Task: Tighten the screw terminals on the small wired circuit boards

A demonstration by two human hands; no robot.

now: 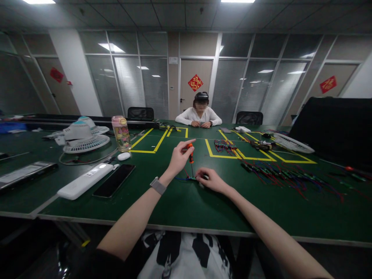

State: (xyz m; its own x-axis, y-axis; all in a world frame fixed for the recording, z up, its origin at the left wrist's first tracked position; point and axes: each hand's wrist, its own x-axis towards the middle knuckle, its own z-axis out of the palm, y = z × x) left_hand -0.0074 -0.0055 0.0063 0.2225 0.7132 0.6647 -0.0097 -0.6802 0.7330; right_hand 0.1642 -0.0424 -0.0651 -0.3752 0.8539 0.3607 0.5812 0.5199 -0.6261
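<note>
Screwdriver (190, 152) upright in left hand's fingers (183, 149).

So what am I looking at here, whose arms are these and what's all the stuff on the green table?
One picture, taken by a camera worn on a person's head, looking forward and down, so the bare arms are the wearer's own. The left hand holds an orange-handled screwdriver upright, tip down on a small wired part that the right hand steadies on the green table. Left lie a phone, a white power strip, a bottle and a fan. Right lie bundles of coloured wires. Another person sits opposite.
</note>
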